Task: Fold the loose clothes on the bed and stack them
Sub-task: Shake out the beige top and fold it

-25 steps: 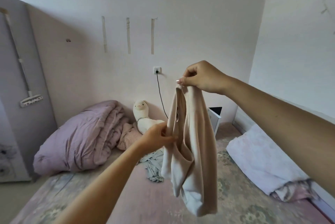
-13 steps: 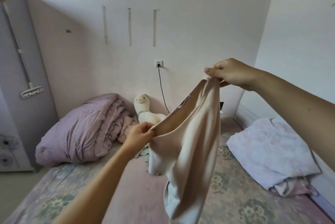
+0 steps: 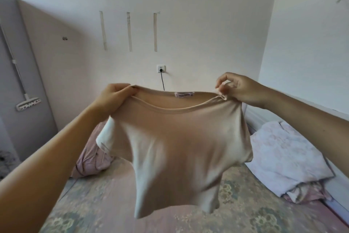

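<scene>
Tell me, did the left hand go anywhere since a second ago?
Yes. The left hand rose toward the wall socket and now grips the beige shirt at one shoulder, with the right hand pinching the other.

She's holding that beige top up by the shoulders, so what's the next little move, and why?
Probably lower the beige top flat onto the bed. The left hand and right hand each pinch a shoulder, the neckline is stretched wide, and the body hangs free in the air, so it needs a surface before any fold.
</scene>
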`<move>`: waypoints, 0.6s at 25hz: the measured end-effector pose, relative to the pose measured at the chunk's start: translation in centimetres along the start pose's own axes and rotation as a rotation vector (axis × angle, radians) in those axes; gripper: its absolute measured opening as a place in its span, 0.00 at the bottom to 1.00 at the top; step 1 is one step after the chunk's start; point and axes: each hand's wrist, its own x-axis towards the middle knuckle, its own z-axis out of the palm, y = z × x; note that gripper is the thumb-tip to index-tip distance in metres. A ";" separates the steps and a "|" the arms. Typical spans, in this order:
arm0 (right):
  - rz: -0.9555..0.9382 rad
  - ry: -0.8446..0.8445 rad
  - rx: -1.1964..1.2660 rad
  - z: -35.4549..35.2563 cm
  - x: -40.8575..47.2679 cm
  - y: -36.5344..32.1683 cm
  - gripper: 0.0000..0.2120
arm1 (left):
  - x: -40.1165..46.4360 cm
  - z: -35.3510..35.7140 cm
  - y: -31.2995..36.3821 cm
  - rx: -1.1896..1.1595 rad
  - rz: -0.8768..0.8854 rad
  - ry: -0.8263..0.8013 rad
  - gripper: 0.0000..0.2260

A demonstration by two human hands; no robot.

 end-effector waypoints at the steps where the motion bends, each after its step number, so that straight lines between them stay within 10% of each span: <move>1: -0.013 -0.073 -0.001 0.0 -0.2 0.0 0.18 | 0.2 0.1 0.8 0.033 0.064 0.040 0.06; 6: -0.083 0.097 -0.082 0.0 0.0 1.0 0.01 | 0.8 -0.1 3.6 0.073 0.175 0.046 0.10; 10: -0.033 0.221 0.032 -0.2 0.2 1.3 0.12 | 0.8 -1.4 4.4 0.096 0.109 -0.135 0.05; 15: 0.050 0.251 0.174 -0.4 0.6 1.0 0.11 | 1.1 -3.1 4.0 0.294 -0.031 -0.474 0.30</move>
